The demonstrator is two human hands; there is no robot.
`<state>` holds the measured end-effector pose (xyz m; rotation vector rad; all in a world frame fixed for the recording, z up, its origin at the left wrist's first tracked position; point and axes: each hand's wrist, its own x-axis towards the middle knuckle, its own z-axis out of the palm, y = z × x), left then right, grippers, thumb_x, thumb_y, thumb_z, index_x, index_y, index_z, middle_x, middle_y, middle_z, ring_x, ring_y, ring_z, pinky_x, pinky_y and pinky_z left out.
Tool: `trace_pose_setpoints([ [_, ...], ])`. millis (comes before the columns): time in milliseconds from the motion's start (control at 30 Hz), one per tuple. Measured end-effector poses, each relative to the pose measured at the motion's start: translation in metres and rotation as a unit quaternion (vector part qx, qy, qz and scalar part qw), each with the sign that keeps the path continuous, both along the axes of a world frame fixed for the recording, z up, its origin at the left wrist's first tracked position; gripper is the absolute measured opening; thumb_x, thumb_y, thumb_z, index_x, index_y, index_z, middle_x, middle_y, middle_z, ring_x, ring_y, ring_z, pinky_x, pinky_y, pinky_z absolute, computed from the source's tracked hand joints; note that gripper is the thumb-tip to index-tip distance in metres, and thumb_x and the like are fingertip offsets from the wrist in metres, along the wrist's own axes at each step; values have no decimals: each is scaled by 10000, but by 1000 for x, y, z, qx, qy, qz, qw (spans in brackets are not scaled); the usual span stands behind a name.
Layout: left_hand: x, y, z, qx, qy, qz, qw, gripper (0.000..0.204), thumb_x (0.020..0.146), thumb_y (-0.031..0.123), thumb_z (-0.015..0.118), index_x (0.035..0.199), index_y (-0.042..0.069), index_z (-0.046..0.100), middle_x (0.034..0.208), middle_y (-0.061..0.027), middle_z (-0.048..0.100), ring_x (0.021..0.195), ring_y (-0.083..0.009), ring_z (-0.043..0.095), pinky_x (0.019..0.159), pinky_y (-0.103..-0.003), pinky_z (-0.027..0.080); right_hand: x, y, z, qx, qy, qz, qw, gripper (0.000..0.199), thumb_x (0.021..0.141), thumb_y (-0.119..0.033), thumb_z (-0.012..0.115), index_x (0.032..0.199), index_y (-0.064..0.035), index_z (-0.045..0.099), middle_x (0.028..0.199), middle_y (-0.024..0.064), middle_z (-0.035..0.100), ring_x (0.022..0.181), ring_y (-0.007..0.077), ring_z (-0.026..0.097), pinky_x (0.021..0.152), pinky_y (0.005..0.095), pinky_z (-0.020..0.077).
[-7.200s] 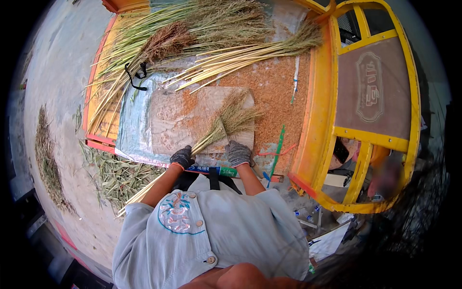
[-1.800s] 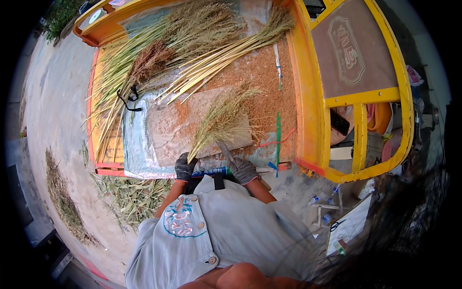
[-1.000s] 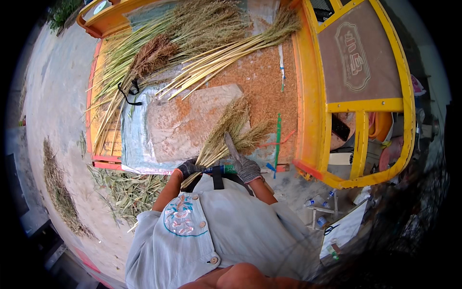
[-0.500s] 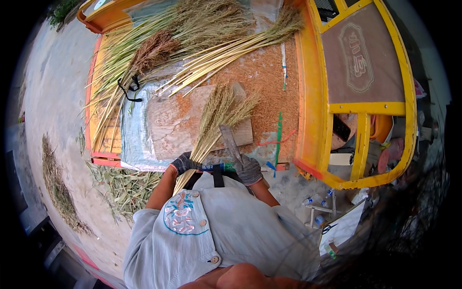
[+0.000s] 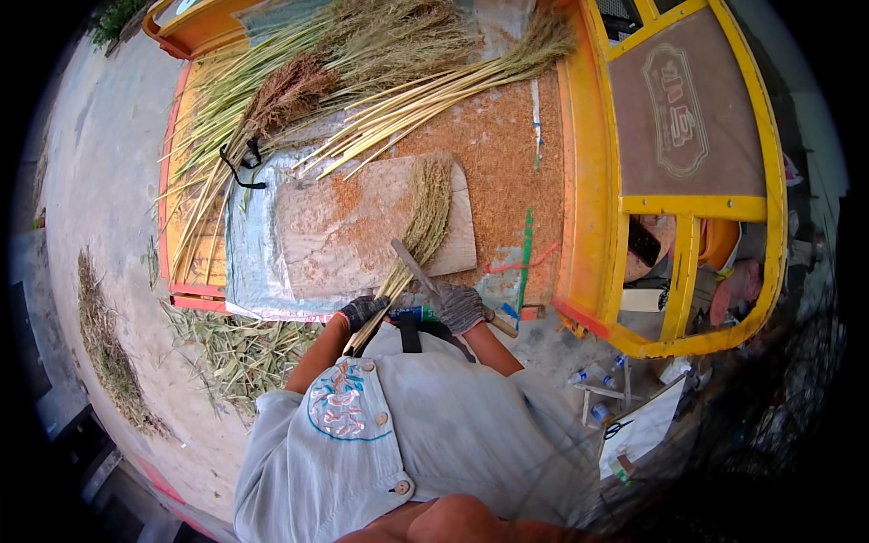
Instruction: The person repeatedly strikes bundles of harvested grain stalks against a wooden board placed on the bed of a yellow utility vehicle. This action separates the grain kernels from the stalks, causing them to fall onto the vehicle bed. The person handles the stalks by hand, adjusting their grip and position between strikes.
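My left hand (image 5: pixel 364 311), in a dark knit glove, is closed around the pale stems of a small broomcorn bundle (image 5: pixel 427 217). Its bushy seed heads lie in a curve over a worn wooden board (image 5: pixel 330 226). In a grey glove, my right hand (image 5: pixel 458 308) grips a knife (image 5: pixel 414 266) with a long flat blade; the pale wooden handle sticks out to the right of the fist. The blade slants across the bundle just above my left hand, and appears to touch the stems.
More broomcorn stalks (image 5: pixel 389 104), green and pale, lie across the far side of the orange truck bed, with a reddish head (image 5: pixel 288 90) among them. Loose seed (image 5: pixel 507 136) covers the bed right of the board. A yellow metal frame (image 5: pixel 688 206) rises at the right. Cut leaves (image 5: pixel 249 353) litter the ground.
The bundle's heads have drawn together and curve more upright on the board. My right hand has turned the knife, so its blade now points left across the stems and its handle shows.
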<state>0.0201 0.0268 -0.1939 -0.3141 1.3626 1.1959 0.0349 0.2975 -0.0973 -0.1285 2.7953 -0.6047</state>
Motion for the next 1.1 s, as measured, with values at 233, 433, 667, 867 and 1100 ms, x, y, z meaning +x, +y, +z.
trace_pose_setpoints([
  [233, -3, -3, 11, 61, -141, 176, 972, 516, 922, 525, 337, 913, 72, 583, 701, -111, 636, 520, -203, 587, 486, -320, 504, -2, 15, -10, 2, -57, 25, 998, 349, 847, -392, 481, 774, -62, 568, 694, 183, 622, 642, 338, 623, 580, 475, 471],
  [433, 2, 5, 3, 9, -114, 148, 982, 471, 934, 490, 337, 934, 78, 566, 614, -95, 586, 488, -195, 580, 443, -310, 483, -6, 20, -53, 40, -184, 50, 981, 379, 869, -413, 431, 898, -73, 594, 758, 194, 641, 717, 351, 636, 636, 492, 471],
  [667, 41, 18, 2, -258, 480, 15, 838, 384, 895, 309, 454, 1166, 43, 507, 875, -232, 616, 773, -379, 604, 700, -451, 478, -6, 15, -65, 20, -169, 37, 985, 379, 862, -397, 440, 985, -71, 587, 772, 197, 641, 712, 355, 631, 640, 492, 472],
  [867, 15, 39, 27, -254, 308, -123, 909, 647, 809, 388, 577, 1323, 70, 349, 998, -259, 601, 919, -389, 594, 776, -460, 466, -14, 9, -48, 16, -156, 30, 987, 366, 859, -382, 450, 988, -67, 583, 780, 196, 641, 703, 349, 630, 628, 492, 473],
  [1100, 0, 44, 26, -331, 223, -186, 898, 545, 655, 417, 707, 1027, 55, 541, 939, -221, 624, 896, -381, 604, 773, -456, 475, -20, 2, -41, 10, -100, 92, 991, 340, 867, -360, 431, 953, -81, 604, 828, 172, 650, 736, 345, 631, 662, 494, 471],
])
